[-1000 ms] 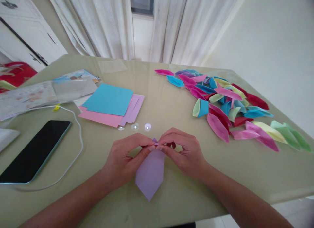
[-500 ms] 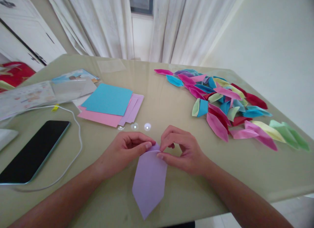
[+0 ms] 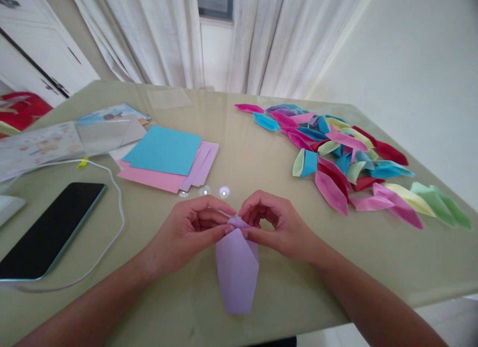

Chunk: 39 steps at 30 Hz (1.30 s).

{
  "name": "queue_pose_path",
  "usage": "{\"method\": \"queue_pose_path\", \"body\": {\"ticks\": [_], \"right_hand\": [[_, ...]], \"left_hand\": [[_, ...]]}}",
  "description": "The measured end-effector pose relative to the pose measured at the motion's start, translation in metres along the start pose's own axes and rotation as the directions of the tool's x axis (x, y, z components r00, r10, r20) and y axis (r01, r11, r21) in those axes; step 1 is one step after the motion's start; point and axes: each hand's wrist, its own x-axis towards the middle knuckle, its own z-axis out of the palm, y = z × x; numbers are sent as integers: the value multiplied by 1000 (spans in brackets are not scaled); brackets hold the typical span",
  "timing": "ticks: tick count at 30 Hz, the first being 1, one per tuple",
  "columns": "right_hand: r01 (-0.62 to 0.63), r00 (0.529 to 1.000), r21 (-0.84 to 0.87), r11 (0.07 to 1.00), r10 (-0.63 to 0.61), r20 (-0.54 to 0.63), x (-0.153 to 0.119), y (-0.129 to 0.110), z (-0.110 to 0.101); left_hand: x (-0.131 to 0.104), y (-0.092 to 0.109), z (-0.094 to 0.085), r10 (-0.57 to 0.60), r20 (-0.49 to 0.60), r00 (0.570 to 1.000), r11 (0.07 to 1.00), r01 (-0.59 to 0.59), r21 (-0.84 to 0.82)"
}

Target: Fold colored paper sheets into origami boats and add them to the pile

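A folded sheet of lilac paper [image 3: 238,275] hangs between my two hands near the table's front edge, its long body pointing toward me. My left hand [image 3: 194,227] pinches its upper left edge between thumb and fingers. On the other side, my right hand [image 3: 278,225] pinches the upper right edge. A small peaked flap of the same paper shows between my fingertips. Both sets of fingertips cover part of the upper folds. Just beyond my hands lie small clear round discs [image 3: 224,191] on the table.
Square paper sheets lie stacked at left, a blue one [image 3: 164,149] on top. A black phone [image 3: 52,230] and a white cable [image 3: 120,207] are at far left, below a clear plastic sleeve [image 3: 41,145]. Many folded coloured paper pieces [image 3: 332,185] spread across the table's right [image 3: 392,260].
The lilac paper has turned and bent, so its near end now looks blunt instead of pointed. My right hand's fingertips have moved slightly left, closer to my left hand's.
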Motion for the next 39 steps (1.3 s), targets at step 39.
{"method": "queue_pose_path", "body": {"ticks": [39], "right_hand": [[-481, 870, 382, 789, 377, 317, 4, 6, -3]], "left_hand": [[0, 2, -9, -332, 319, 887, 937, 349, 6]]}}
